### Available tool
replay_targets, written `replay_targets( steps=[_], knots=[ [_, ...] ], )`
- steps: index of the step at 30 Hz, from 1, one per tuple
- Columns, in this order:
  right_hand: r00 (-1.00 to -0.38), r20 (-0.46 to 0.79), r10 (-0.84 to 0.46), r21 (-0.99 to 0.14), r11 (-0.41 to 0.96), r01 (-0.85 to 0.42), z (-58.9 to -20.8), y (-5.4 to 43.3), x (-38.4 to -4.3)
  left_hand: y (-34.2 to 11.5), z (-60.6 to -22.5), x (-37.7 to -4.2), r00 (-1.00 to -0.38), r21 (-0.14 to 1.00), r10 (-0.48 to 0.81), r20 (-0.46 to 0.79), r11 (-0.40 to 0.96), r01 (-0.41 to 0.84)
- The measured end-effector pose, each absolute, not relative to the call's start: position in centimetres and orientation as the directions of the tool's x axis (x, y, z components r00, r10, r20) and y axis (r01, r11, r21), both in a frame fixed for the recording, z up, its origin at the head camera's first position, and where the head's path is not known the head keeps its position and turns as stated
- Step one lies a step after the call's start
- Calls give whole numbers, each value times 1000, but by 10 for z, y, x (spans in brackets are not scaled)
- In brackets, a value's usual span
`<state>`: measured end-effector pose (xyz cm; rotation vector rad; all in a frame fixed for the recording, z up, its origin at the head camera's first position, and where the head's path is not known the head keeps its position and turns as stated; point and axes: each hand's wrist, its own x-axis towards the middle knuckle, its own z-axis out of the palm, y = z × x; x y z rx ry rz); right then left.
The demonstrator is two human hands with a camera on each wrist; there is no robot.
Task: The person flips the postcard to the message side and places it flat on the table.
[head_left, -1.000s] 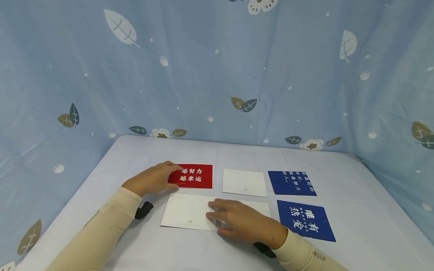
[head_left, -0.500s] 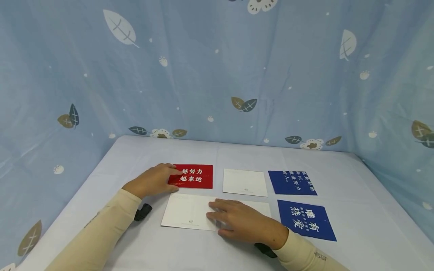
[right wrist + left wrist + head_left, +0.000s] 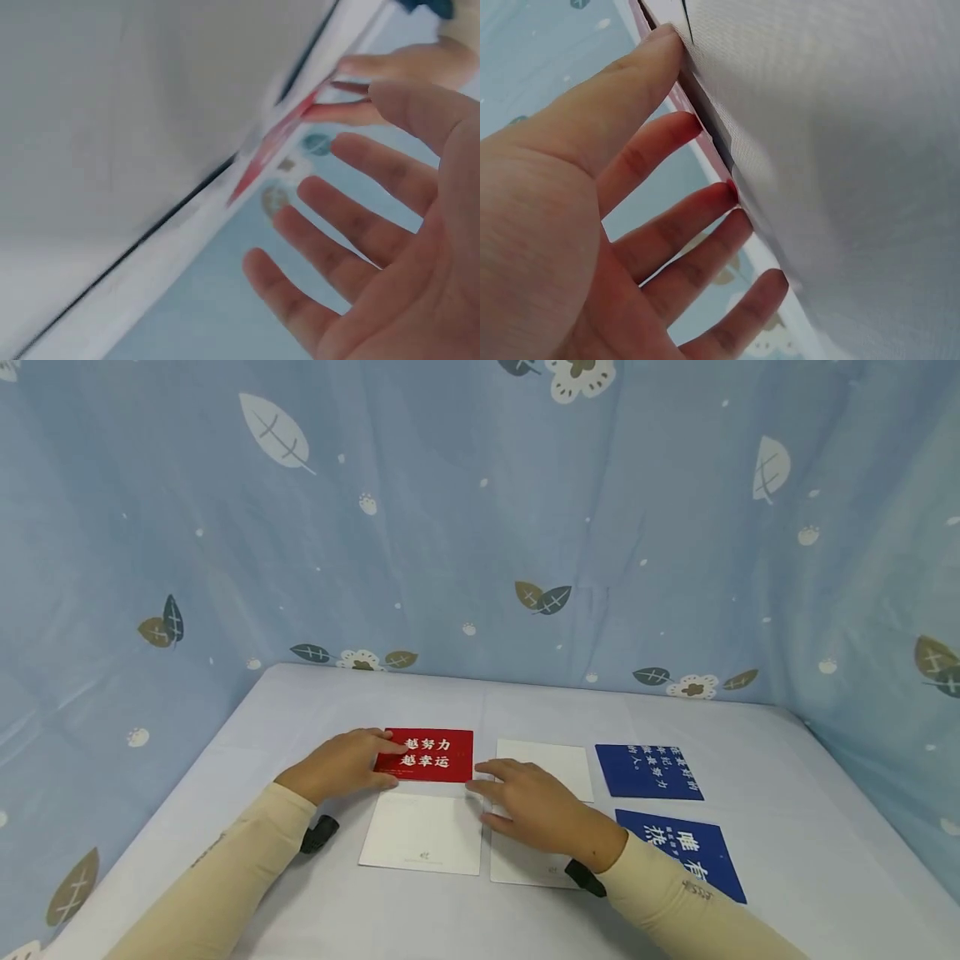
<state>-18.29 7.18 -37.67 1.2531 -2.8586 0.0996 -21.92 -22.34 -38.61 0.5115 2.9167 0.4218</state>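
A red card with white lettering lies flat at the back left of the group. My left hand rests at its left end, fingertips on the card, fingers spread and nearly straight; the left wrist view shows the thumb and fingertips touching down along the surface. Over the gap between the white cards, my right hand hovers with fingers extended, its fingertips close to the red card's right edge. It partly covers the back white card and the front right white card. In the right wrist view its fingers hold nothing.
Another white card lies in front of the red one. On the right lie two blue cards, the back blue card and the front blue card, partly behind the right forearm. A patterned blue curtain stands behind the white table.
My right hand has left the front white cards and moved back, toward the red card's right edge. The left hand stays at the red card. The head view has tilted slightly.
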Motion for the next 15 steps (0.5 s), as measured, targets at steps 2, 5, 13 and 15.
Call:
replay_targets(
  steps=[2,5,13,15],
  knots=[
    [-675,53,-736,-17,675,-737,-377,69,-191,-224,-387,-219,-931,301,353,-96,901,311],
    [-677,52,-734,17,679,-734,-377,65,-201,-224,-387,-219,-931,307,354,-94,899,311],
    [-694,39,-719,32,695,-718,-378,56,-221,-223,-384,-218,-930,319,357,-86,894,313],
    [-699,37,-714,33,700,-714,-378,54,-224,-222,-384,-218,-930,323,358,-86,893,314]
  ],
)
